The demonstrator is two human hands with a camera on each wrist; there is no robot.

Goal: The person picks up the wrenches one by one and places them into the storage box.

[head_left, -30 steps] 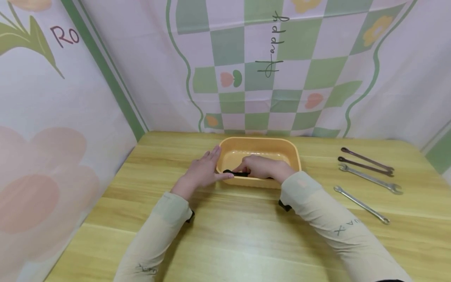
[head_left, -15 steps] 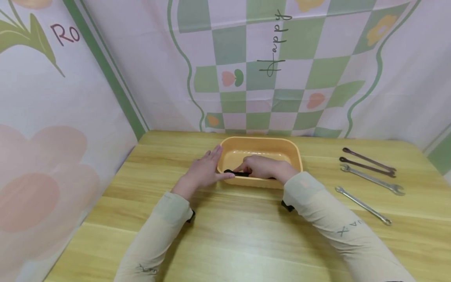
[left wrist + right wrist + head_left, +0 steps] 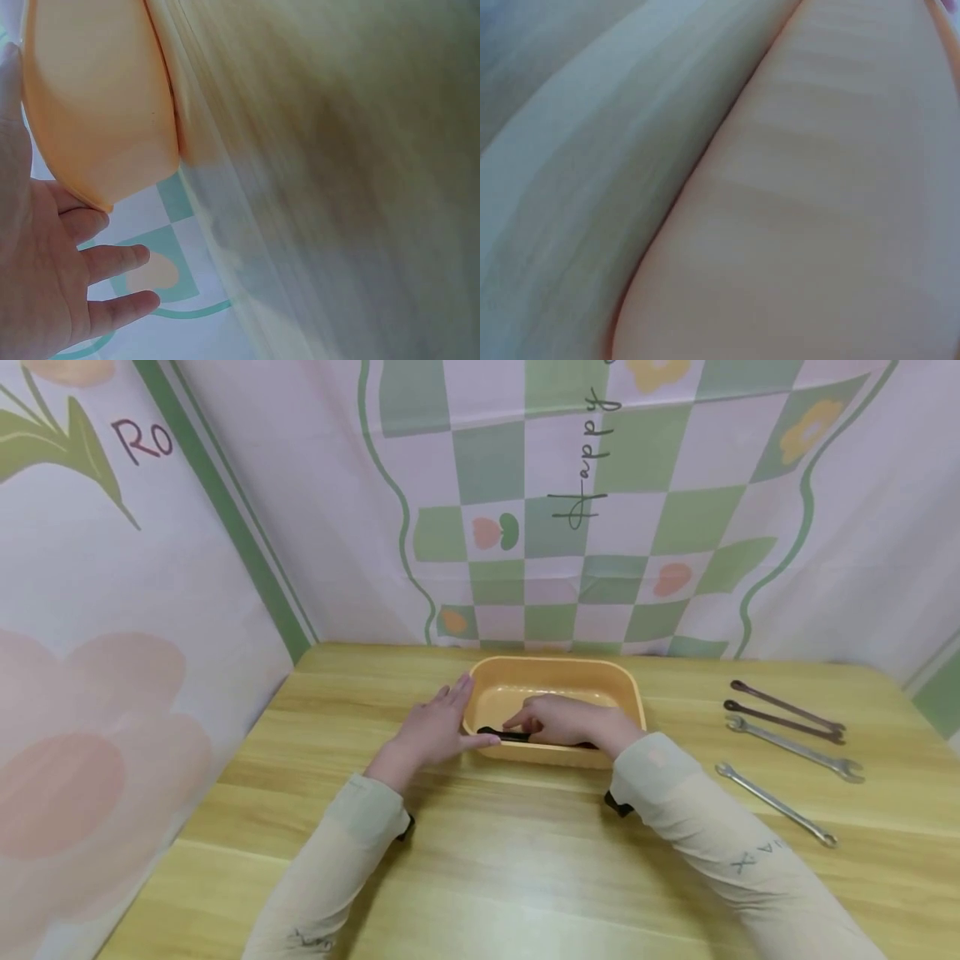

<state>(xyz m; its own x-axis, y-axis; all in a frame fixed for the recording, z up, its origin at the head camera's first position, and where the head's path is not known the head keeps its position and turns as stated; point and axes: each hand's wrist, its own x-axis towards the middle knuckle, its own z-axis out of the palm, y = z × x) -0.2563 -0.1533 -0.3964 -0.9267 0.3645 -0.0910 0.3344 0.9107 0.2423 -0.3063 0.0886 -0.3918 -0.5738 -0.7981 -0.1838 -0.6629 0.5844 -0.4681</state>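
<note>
An orange plastic basin (image 3: pixel 555 667) stands at the back middle of the table. My left hand (image 3: pixel 429 733) rests against its left end, thumb along the near rim and fingers straight; the left wrist view shows the fingers spread, the index finger at the rim. Inside the basin, a black wrench (image 3: pixel 501 736) lies along the near wall, partly hidden by my right hand (image 3: pixel 566 720). That hand reaches in over the wrench, index finger extended just above it and the other fingers loosely bent. In the right wrist view only the basin's outer wall (image 3: pixel 795 210) and the tabletop show.
On the right of the wooden table (image 3: pixel 495 877) lie two dark wrenches (image 3: pixel 787 706) (image 3: pixel 783 722), a large silver open-ended wrench (image 3: pixel 795 748) and a smaller silver wrench (image 3: pixel 776 804). A patterned curtain (image 3: pixel 555 568) hangs close behind the basin.
My right hand has lifted slightly off the black wrench, its index finger now apart from it. The left hand stays against the basin. The head view has shifted slightly.
</note>
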